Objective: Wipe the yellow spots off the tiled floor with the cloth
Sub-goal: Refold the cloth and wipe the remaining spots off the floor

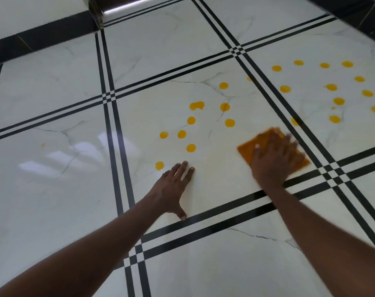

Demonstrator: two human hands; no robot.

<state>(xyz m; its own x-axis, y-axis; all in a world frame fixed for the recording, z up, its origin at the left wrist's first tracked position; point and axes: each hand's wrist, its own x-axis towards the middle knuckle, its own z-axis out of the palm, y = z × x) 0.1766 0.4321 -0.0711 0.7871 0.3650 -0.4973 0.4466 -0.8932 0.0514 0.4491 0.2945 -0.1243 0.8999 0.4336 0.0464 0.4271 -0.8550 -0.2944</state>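
Tiled floor point(54, 168), orange cloth point(246, 150) flat under right hand point(272, 161)

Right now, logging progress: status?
Right hand flat on orange cloth, blurred. Left hand braced on tile. Many yellow spots remain. Nothing obstructing.

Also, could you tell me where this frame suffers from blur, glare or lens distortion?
Head view: the right hand and orange cloth are motion-blurred; the left hand is sharp. Window glare washes the glossy tile at left. The wide lens bows the black tile lines.
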